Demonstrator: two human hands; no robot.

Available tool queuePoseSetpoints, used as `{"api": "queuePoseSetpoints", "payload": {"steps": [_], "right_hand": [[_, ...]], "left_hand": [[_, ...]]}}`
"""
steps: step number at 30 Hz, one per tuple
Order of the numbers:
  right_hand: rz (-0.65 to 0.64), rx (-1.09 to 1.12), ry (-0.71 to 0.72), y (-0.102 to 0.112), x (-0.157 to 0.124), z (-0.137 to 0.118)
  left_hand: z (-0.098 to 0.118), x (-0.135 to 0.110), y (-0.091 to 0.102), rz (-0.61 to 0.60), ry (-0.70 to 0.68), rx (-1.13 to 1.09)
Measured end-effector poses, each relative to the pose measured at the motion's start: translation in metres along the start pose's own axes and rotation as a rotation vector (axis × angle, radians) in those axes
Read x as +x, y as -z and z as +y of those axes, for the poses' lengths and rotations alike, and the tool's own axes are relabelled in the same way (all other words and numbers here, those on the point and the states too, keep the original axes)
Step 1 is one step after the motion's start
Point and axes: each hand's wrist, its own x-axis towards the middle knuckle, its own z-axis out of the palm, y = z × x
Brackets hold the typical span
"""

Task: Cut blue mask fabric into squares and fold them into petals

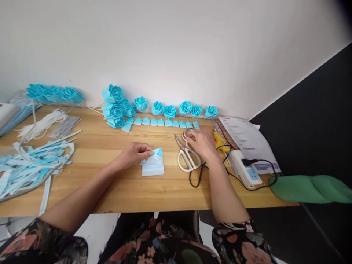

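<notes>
My left hand (135, 152) pinches a small folded light-blue piece (157, 151) just above a stack of pale blue squares (153, 167) on the wooden table (115, 190). My right hand (202, 143) rests with curled fingers on a roll of clear tape (188, 132), beside white-handled scissors (187, 156). A row of folded blue petals (162, 122) lies farther back, in front of blue paper roses (169, 110) lined along the wall.
A yellow glue gun (220, 142), a white power strip (245, 169) with black cables, and papers (244, 137) lie at the right. Blue strips (30, 161) and white strings (41, 124) are heaped at the left. A green object (310, 189) sits off the table's right edge.
</notes>
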Motion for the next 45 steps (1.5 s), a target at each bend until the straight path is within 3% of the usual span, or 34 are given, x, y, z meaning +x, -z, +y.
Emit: {"api": "queuePoseSetpoints", "payload": {"steps": [6, 9, 13, 17, 19, 22, 25, 27, 30, 33, 37, 40, 43, 45], "right_hand": [[-0.039, -0.073, -0.058, -0.006, 0.0, 0.005], [0.01, -0.05, -0.074, -0.002, 0.001, 0.005], [0.068, 0.227, 0.043, 0.007, -0.001, -0.004], [-0.068, 0.562, 0.266, 0.011, -0.007, -0.023], [-0.124, 0.639, 0.335, 0.01, -0.01, -0.033], [-0.184, 0.672, 0.404, 0.01, -0.013, -0.045], [-0.129, 0.671, 0.446, 0.015, -0.014, -0.05], [-0.023, 0.622, 0.399, 0.025, -0.015, -0.047], [0.084, 0.412, 0.208, 0.043, -0.022, -0.035], [0.004, 0.103, 0.066, 0.052, -0.038, -0.026], [-0.195, -0.186, 0.017, 0.034, -0.061, -0.031], [-0.206, -0.29, 0.016, 0.012, -0.068, -0.042], [-0.191, -0.259, -0.034, 0.003, -0.064, -0.045], [-0.143, -0.1, -0.079, 0.005, -0.058, -0.04]], "left_hand": [[-0.006, 0.001, 0.002, -0.025, -0.115, 0.221], [-0.004, 0.001, 0.002, 0.081, -0.191, 0.32], [0.004, -0.001, 0.004, 0.321, -0.339, 0.376], [0.019, -0.005, 0.002, 0.444, -0.46, 0.316], [0.026, -0.007, -0.002, 0.401, -0.495, 0.324], [0.031, -0.007, -0.009, 0.194, -0.464, 0.333], [0.035, -0.007, -0.013, 0.09, -0.399, 0.293], [0.038, -0.007, -0.013, 0.102, -0.336, 0.2], [0.044, -0.006, -0.012, 0.148, -0.228, 0.005], [0.045, -0.002, -0.011, 0.205, -0.192, -0.146], [0.035, 0.008, -0.014, 0.212, -0.185, -0.33], [0.024, 0.015, -0.017, 0.222, -0.158, -0.465], [0.015, 0.016, -0.017, 0.247, -0.104, -0.562], [0.011, 0.016, -0.014, 0.255, -0.087, -0.615]]}}
